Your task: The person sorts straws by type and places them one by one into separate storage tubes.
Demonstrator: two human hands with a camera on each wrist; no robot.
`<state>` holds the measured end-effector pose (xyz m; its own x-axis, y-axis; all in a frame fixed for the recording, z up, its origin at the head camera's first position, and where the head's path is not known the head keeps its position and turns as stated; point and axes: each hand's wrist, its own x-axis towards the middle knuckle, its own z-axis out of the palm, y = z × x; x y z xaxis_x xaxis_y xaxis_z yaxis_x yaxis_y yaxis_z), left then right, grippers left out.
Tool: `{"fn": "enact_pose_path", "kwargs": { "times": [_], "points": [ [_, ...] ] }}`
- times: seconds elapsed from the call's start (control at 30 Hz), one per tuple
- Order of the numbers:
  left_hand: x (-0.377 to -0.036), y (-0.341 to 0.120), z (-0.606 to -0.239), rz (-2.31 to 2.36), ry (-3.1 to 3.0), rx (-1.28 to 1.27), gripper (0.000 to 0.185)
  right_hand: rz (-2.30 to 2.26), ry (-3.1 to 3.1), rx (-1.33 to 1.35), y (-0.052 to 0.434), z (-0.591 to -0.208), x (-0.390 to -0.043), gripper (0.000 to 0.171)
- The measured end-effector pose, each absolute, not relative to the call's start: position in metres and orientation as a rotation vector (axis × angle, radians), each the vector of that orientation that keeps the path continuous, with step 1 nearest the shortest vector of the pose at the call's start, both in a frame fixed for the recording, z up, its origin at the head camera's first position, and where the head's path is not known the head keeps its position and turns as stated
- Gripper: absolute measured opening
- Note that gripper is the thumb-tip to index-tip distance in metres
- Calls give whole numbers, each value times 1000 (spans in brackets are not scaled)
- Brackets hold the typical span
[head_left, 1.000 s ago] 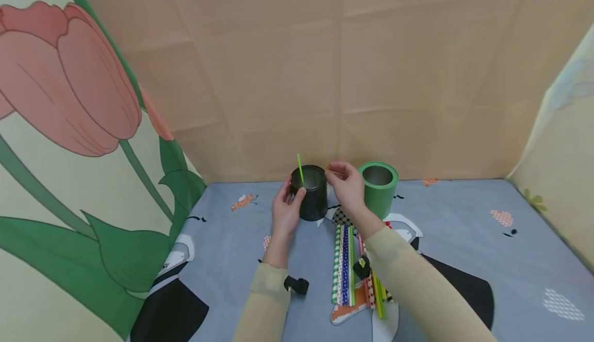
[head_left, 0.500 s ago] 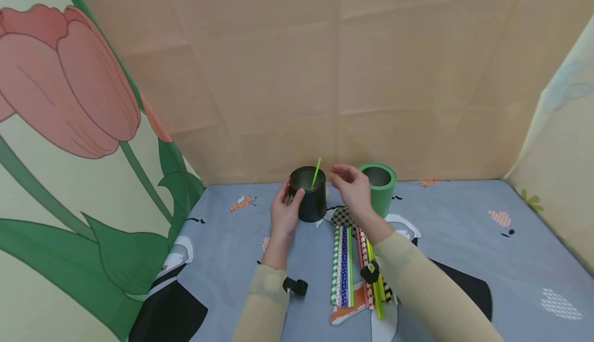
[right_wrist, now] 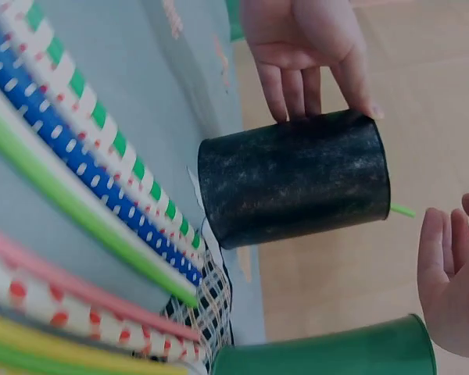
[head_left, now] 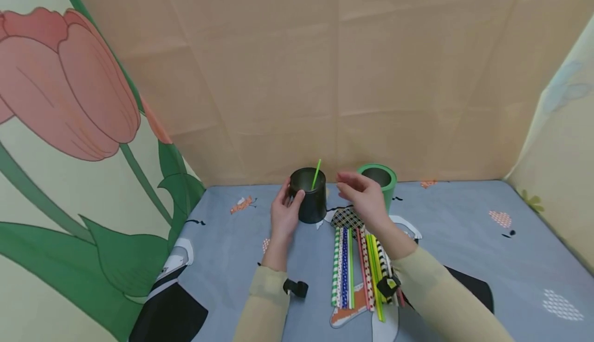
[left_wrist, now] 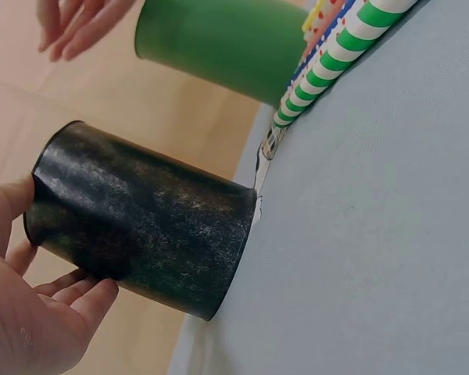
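Head view: left hand (head_left: 284,213) is wrapped round the black cup (head_left: 308,195) at frame centre, thumb on the near wall. One green straw (head_left: 316,174) stands in it, leaning right. Right hand (head_left: 364,198) hovers just right of the cup, fingers loosely apart, holding nothing, in front of the green cup (head_left: 378,183), whose inside looks empty. A row of straws (head_left: 357,270) lies lower centre on the grey cloth (head_left: 464,239).

Left wrist view: the hand's (left_wrist: 23,312) grip is clamped on the cup (left_wrist: 141,238); its inside is hidden.

Right wrist view: straw tip (right_wrist: 402,209) pokes out of the cup's (right_wrist: 297,176) mouth.

Risk, as a judgement: the lone straw rests lightly on the rim, so a knock from the near right hand could flick it out or tip the cup.
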<state>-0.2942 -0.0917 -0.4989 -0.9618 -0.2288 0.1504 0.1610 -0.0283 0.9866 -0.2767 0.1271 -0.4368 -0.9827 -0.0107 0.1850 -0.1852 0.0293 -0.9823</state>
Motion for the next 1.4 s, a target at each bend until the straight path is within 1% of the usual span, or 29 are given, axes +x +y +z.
{"fn": "enact_pose_path", "kwargs": {
  "times": [0.4,0.6,0.8,0.97,1.07,1.2,1.4],
  "points": [
    [-291,-91,-498,-2056,-1985,94,63,2035,-2384,307,183,-448,-242,48],
    [-291,-90,-496,-2054,-1985,117,63,1968,-2524,254,212,-465,-233,52],
    [-294,-90,-498,-2049,-1991,112,64,2006,-2629,206,234,-483,-230,54],
    [-296,-88,-500,-2050,-1980,100,64,2038,-2670,181,247,-497,-224,57],
    [-295,-87,-501,-2055,-1973,97,63,2068,-2683,120,252,-504,-220,58],
    [-293,-87,-501,-2050,-1988,107,62,2123,-2671,41,251,-509,-217,60],
    [-292,-88,-499,-2040,-2008,110,63,2189,-2661,29,248,-513,-218,60]
  ]
}}
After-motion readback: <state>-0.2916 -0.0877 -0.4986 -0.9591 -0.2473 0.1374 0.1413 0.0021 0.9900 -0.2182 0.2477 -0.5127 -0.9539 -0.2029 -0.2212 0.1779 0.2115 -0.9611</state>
